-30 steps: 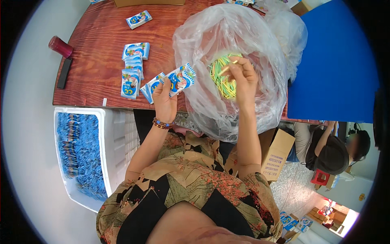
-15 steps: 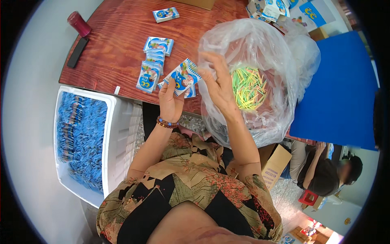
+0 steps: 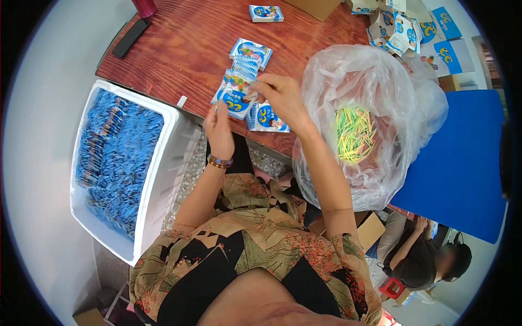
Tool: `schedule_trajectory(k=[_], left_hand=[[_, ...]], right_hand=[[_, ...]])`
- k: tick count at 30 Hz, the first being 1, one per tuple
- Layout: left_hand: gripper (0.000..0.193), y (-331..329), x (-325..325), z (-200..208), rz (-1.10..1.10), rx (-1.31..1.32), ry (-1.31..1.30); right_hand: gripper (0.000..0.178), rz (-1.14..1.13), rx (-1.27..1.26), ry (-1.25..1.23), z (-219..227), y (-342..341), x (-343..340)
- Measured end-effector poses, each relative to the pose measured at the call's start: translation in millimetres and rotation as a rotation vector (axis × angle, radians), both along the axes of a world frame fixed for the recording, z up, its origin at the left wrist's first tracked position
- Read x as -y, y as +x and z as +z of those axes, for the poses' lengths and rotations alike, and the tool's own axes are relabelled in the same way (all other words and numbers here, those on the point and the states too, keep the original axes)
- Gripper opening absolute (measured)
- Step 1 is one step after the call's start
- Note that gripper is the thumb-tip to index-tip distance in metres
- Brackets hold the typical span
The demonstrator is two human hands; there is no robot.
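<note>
A small blue-and-white packet point(image 3: 237, 93) is held up over the table's near edge. My left hand point(image 3: 219, 136) pinches its lower left edge between thumb and fingers. At the packet's right edge, the thumb and fingers of my right hand point(image 3: 284, 99) are closed on it, slightly blurred. Behind it, more packets of the same kind point(image 3: 251, 52) lie overlapping in a row. Another group of packets point(image 3: 270, 119) lies below my right hand, near the table edge. To the right, thin green, yellow and pink sticks point(image 3: 354, 135) lie in a large clear plastic bag point(image 3: 326, 70).
At left stands a white foam box point(image 3: 169, 117) full of blue packets. A black bar-shaped object point(image 3: 130, 38) and a dark red cup point(image 3: 144, 7) are at the table's far left. One box-like packet point(image 3: 266, 13) lies farther back. A blue board point(image 3: 451, 163) and a seated person point(image 3: 418, 261) are at right.
The packet has swung left and now hangs over the row of packets. My right hand has come from the bag's edge to the packet. The view has shifted, too.
</note>
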State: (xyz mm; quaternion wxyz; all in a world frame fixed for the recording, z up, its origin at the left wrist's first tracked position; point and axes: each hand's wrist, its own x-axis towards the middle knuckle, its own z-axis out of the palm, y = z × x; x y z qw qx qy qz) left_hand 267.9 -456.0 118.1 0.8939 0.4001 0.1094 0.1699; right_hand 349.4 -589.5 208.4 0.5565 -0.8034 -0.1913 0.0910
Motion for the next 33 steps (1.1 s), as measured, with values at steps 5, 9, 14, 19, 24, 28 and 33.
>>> schedule_trajectory(k=[5,9,14,19,24,28,33], left_hand=[[0.025,-6,-24,-5,0.442,-0.123,1.131],[0.030,-9,-16,-15,0.314,-0.234,1.460],[0.036,-8,-21,-26,0.319,-0.240,1.467],[0.045,-4,-11,-24,0.325,-0.223,1.583],[0.047,-5,-10,-29,0.315,-0.224,1.640],[0.046,-7,-10,-25,0.316,-0.219,1.591],[0.042,-6,-1,9,0.278,-0.056,1.485]], right_hand=[[0.021,0.032,-0.149,-0.139,-46,17,-30],[0.022,-0.112,-0.023,-0.177,-55,17,-22],[0.023,-0.021,0.340,-0.619,-33,10,38],[0.032,0.141,0.533,-1.022,-38,-2,65],[0.027,0.153,0.362,-0.764,-52,10,79],[0.021,0.135,0.463,-0.647,-53,9,84],[0.018,0.074,0.269,-0.534,-23,6,83]])
